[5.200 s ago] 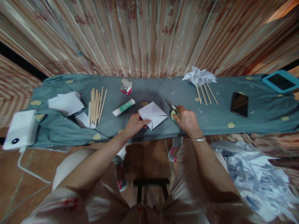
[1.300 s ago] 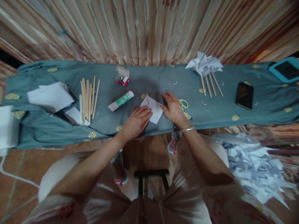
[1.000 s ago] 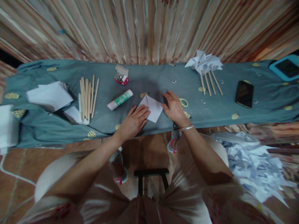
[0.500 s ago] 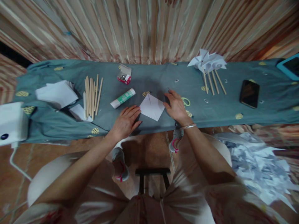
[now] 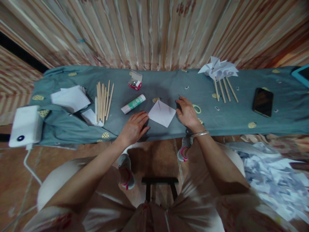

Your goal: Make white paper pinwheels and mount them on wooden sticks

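A white paper square (image 5: 162,113) lies on the cloth, turned like a diamond, with faint crease lines and a dark slit near its top corner. My left hand (image 5: 135,127) rests flat, fingers stretched, its fingertips at the paper's left corner. At the right corner is my right hand (image 5: 187,112), palm down with its fingers apart. It partly covers a pair of scissors: the yellow-green handle (image 5: 197,109) shows to its right, and a dark tip pokes out beyond the fingers. Up and left of the paper lies a glue stick (image 5: 133,103) with a green label.
Wooden sticks (image 5: 104,100) and stacked white paper (image 5: 70,99) lie at left, beside a white device (image 5: 25,125). A small box of metal pins (image 5: 135,83) stands at the back. Paper pinwheels (image 5: 218,68), a phone (image 5: 263,101) and a paper heap (image 5: 277,180) are at right.
The whole scene has shifted slightly right and down in view as the head turned. Both hands stay beside the paper square, with hardly any movement.
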`<state>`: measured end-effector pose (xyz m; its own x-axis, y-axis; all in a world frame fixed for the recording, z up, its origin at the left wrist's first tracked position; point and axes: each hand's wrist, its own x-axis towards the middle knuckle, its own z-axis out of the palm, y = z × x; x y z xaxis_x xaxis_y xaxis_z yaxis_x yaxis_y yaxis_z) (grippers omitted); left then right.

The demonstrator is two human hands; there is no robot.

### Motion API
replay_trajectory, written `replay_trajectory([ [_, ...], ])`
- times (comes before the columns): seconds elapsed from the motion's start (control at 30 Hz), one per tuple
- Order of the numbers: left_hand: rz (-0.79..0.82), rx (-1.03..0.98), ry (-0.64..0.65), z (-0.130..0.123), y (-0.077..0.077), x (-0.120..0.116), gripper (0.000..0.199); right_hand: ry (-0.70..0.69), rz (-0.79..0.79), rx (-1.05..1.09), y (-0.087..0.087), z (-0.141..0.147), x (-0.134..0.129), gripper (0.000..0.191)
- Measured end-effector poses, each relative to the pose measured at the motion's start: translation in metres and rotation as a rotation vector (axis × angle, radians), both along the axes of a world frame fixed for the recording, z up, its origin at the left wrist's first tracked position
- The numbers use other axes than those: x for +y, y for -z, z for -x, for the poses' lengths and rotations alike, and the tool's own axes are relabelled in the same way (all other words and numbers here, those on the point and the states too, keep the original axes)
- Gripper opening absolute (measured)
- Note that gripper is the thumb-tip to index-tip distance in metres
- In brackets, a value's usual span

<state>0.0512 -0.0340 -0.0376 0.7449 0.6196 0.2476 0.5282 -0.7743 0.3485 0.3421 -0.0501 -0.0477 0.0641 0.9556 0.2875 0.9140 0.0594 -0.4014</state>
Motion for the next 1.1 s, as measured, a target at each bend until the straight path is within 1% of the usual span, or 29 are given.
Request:
replay_trajectory([
  [0.17,-0.001,-0.013,-0.001,0.001,0.002,-0.001,0.040,-0.002,-0.083,0.075,-0.001,-0.002,0.003,0.047],
  [0.23,-0.012,-0.032,-0.015,0.003,-0.001,-0.001,0.040,0.008,-0.119,0.091,-0.004,0.000,0.004,0.044],
  [0.3,-0.036,-0.066,-0.044,0.006,-0.007,0.002,0.038,0.012,-0.147,0.098,-0.008,0.003,0.005,0.042],
  [0.37,-0.082,-0.101,-0.109,0.011,-0.015,0.008,0.036,0.014,-0.163,0.110,-0.010,0.006,0.006,0.041],
  [0.47,-0.133,-0.133,-0.294,0.021,-0.024,0.021,0.040,0.007,-0.169,0.142,-0.011,0.012,0.008,0.039],
  [0.53,-0.103,-0.132,-0.411,0.027,-0.024,0.031,0.050,-0.004,-0.170,0.156,-0.010,0.016,0.009,0.037],
  [0.6,-0.031,-0.099,-0.472,0.030,-0.021,0.040,0.057,-0.016,-0.169,0.161,-0.009,0.021,0.011,0.036],
  [0.63,0.002,-0.075,-0.490,0.031,-0.019,0.043,0.055,-0.020,-0.169,0.161,-0.009,0.024,0.012,0.036],
  [0.7,0.052,-0.041,-0.511,0.031,-0.015,0.049,0.046,-0.029,-0.169,0.169,-0.009,0.030,0.014,0.036],
  [0.8,0.118,-0.095,-0.529,0.027,-0.015,0.053,0.034,-0.045,-0.158,0.208,-0.012,0.039,0.015,0.036],
  [0.87,0.219,-0.227,-0.542,0.021,-0.018,0.053,0.034,-0.061,-0.135,0.271,-0.017,0.046,0.015,0.033],
  [0.93,0.393,-0.421,-0.547,0.011,-0.021,0.049,0.036,-0.064,-0.097,0.408,-0.022,0.053,0.014,0.028],
  [1.0,0.625,-0.635,-0.527,-0.002,-0.026,0.042,0.039,-0.069,-0.022,0.640,-0.028,0.061,0.013,0.029],
  [1.1,1.002,-0.887,-0.418,-0.025,-0.035,0.027,0.044,-0.145,0.139,1.076,-0.035,0.073,0.012,0.039],
])
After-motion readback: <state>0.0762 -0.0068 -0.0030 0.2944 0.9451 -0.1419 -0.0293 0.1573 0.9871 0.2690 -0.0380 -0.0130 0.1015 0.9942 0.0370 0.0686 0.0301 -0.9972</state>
